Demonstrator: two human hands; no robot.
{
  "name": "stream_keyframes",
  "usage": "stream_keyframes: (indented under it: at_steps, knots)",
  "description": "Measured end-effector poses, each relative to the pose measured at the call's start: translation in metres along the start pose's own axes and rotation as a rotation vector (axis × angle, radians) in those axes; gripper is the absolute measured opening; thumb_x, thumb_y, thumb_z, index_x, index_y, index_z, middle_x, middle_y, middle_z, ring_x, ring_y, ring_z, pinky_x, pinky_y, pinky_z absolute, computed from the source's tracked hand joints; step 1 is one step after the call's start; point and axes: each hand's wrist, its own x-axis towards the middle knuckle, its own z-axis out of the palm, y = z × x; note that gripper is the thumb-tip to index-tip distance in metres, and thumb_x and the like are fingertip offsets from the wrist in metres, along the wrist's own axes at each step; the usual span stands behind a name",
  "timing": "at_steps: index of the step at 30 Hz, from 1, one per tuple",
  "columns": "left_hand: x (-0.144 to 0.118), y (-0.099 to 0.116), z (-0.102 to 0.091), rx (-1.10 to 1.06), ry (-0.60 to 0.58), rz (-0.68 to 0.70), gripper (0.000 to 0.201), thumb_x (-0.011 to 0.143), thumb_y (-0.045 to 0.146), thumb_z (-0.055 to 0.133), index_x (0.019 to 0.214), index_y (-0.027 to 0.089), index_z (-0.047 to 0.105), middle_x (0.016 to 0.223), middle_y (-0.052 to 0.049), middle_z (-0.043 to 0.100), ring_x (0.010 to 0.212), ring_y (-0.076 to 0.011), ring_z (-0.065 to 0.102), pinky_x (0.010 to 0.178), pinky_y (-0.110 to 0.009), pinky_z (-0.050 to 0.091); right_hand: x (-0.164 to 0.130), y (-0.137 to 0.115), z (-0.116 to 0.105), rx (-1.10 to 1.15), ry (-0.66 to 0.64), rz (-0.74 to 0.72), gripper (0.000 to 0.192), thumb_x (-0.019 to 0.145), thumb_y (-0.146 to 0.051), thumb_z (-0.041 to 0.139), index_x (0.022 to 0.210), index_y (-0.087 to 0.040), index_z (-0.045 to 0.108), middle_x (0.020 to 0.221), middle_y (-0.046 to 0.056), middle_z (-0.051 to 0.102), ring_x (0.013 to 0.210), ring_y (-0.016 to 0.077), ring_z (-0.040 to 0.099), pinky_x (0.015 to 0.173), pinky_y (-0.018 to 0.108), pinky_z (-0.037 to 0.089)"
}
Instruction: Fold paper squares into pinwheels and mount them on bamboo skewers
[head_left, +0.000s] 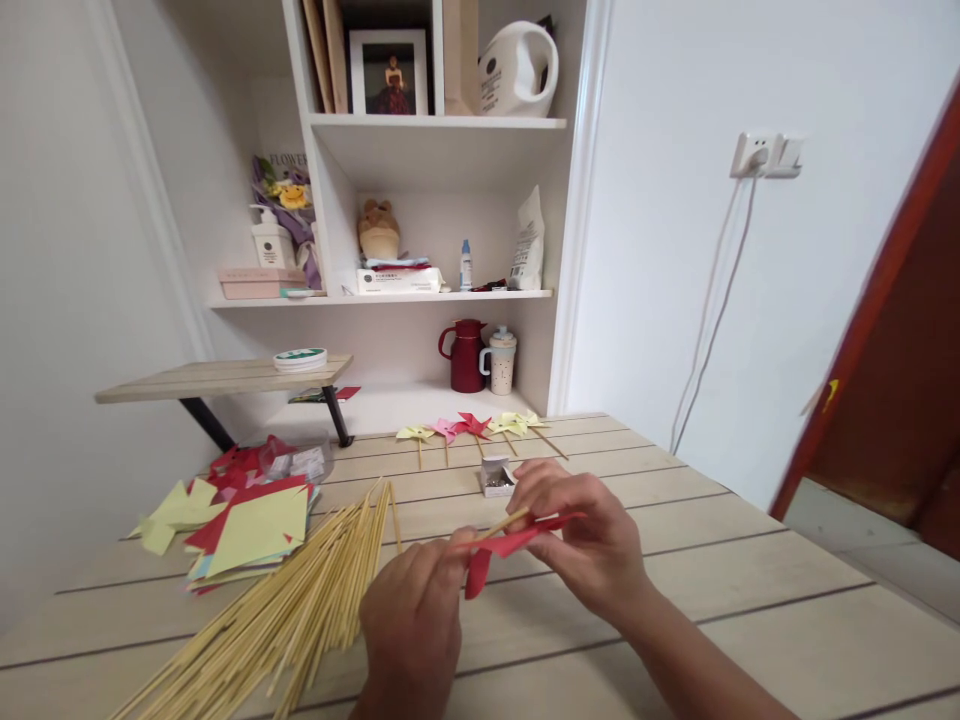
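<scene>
A red paper pinwheel (504,545) is held above the table's front half, with a thin wooden stick (501,524) lying along its upper side. My left hand (420,600) pinches the near left end of the paper and stick, its fingertips closed together. From the right, my right hand (581,535) grips the paper and the stick's other end, thumb below and fingers above. Where stick and paper meet is partly hidden by my fingers. Just beyond the hands stands a small open white box (496,477) with tiny metallic pieces inside.
Several pinwheels on sticks (472,426) lie at the table's back edge. Left of my hands spreads a pile of wooden sticks (300,590), beside stacked coloured paper (262,530). A small raised shelf (217,380) stands back left; a red jug (468,358) is behind the table.
</scene>
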Motion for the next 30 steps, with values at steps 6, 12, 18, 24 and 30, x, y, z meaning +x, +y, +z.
stream_keyframes:
  at_steps: [6,12,18,24,30]
  knots:
    - [0.010,0.001,-0.008,0.028,0.015,0.056,0.017,0.094,0.013,0.050,0.099,0.018,0.066,0.072,-0.003,0.072,0.060,-0.0137,0.066,0.063,-0.025,0.056,-0.003,0.000,0.001,-0.055,0.032,0.007,0.040,0.086,-0.020,0.071,0.120,-0.027,0.051,0.079,-0.001,0.071,0.074,0.0181,0.069,0.102,0.053,0.046]
    - [0.013,-0.001,-0.013,0.114,0.016,0.135,0.019,0.094,0.011,0.048,0.102,0.015,0.064,0.075,-0.006,0.074,0.059,-0.0147,0.066,0.061,-0.026,0.055,0.000,-0.005,0.000,-0.170,-0.023,-0.053,0.015,0.089,-0.020,0.066,0.103,-0.024,0.065,0.079,0.001,0.072,0.073,0.0180,0.067,0.101,0.053,0.045]
    - [0.007,-0.003,-0.012,0.109,0.009,0.142,0.022,0.093,0.007,0.047,0.103,0.012,0.065,0.078,-0.008,0.075,0.060,-0.0157,0.066,0.062,-0.028,0.054,0.003,-0.006,-0.001,-0.208,-0.028,-0.076,0.011,0.088,-0.015,0.065,0.096,-0.023,0.066,0.079,0.002,0.071,0.076,0.0189,0.068,0.101,0.052,0.044]
    - [0.008,-0.004,-0.014,0.113,-0.021,0.141,0.023,0.093,0.008,0.047,0.101,0.015,0.067,0.079,-0.006,0.075,0.061,-0.0148,0.066,0.062,-0.027,0.052,0.007,-0.011,-0.002,-0.301,-0.039,-0.113,0.013,0.087,-0.012,0.063,0.093,-0.023,0.066,0.075,0.001,0.070,0.072,0.0182,0.067,0.098,0.049,0.047]
    - [0.013,-0.003,-0.015,0.091,-0.018,0.121,0.025,0.092,0.007,0.047,0.097,0.019,0.069,0.080,-0.004,0.075,0.063,-0.0135,0.066,0.063,-0.025,0.052,0.011,-0.014,-0.003,-0.394,-0.050,-0.171,0.011,0.089,-0.014,0.061,0.092,-0.022,0.067,0.072,0.001,0.071,0.069,0.0177,0.067,0.095,0.048,0.051]
